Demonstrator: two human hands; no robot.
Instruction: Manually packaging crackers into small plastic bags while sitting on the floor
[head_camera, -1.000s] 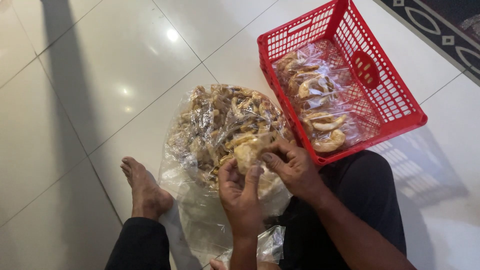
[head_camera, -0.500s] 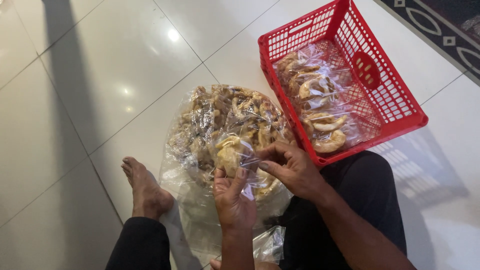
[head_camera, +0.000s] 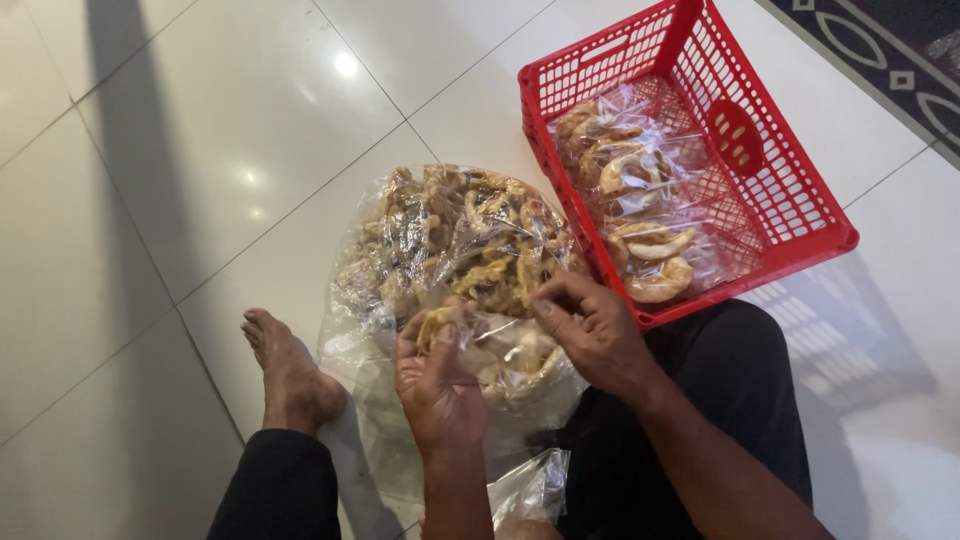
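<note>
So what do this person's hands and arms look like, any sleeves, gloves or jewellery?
Both the left hand and the right hand are bare: no gloves, and no rings or watch that I can see. The forearms are uncovered too, with no sleeves showing in the picture. The only clothing in view is dark, black-looking trousers over the legs, and the foot is bare.

Red lattice basket (head_camera: 790, 190); golden-brown crackers (head_camera: 470, 250) in clear bag; glossy white floor tiles (head_camera: 200, 150)
</note>
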